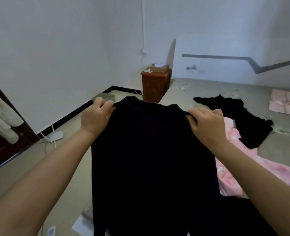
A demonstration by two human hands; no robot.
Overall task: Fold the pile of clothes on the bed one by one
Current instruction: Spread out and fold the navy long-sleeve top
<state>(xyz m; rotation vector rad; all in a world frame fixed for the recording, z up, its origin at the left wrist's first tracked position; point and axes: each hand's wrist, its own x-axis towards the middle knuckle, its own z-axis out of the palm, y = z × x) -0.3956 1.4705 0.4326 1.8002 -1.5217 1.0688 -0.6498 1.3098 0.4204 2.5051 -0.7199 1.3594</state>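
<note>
A dark navy sweater (151, 150) hangs upright in front of me, its neck at the top. My left hand (97, 116) pinches its left shoulder and my right hand (207, 124) pinches its right shoulder, both raised at the same height. Behind it on the bed (243, 89) lie a crumpled black garment (248, 121) and a pink patterned garment (243, 169) spread to the right. The sweater hides its own lower hem and whatever lies under it.
A folded pink cloth (285, 103) lies at the bed's far right. A wooden nightstand (155, 84) with a cardboard box (158, 67) stands by the headboard. On the floor to the left are a white power strip (56, 135) and papers (83, 223).
</note>
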